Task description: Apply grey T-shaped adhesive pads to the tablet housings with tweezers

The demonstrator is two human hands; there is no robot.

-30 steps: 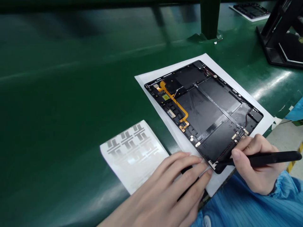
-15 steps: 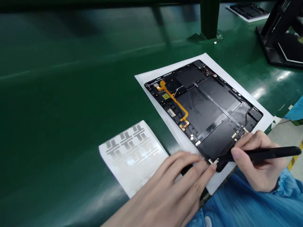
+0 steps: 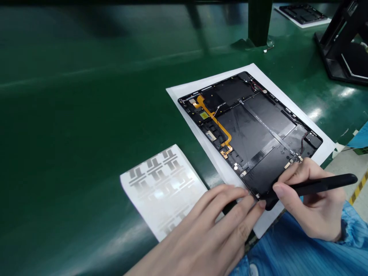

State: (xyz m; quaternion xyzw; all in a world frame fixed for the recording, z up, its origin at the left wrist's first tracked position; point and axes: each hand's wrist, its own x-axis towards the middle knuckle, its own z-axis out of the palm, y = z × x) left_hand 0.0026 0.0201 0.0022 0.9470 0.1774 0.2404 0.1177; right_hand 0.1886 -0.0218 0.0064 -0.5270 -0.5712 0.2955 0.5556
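An opened black tablet [image 3: 253, 130], with an orange flex cable across its inside, lies on a white sheet [image 3: 184, 96] on the green bench. My right hand [image 3: 313, 203] is closed round a black pen-like tool [image 3: 313, 186] whose tip presses at the tablet's near corner. My left hand [image 3: 207, 234] lies flat with its fingers stretched out, the fingertips touching that same corner beside the tool tip. A white sheet of grey stickers [image 3: 161, 188] lies just left of my left hand.
A dark post [image 3: 258, 23] stands on the green bench [image 3: 86, 115] behind the tablet. A black stand [image 3: 342, 46] is at the far right, and another tablet on white paper [image 3: 304, 13] lies at the top right. My blue sleeve [image 3: 299, 249] fills the lower right.
My right hand and the tool have shifted slightly left and up along the tablet's near corner. My left fingers have edged closer to the tool tip. The view has drifted a little.
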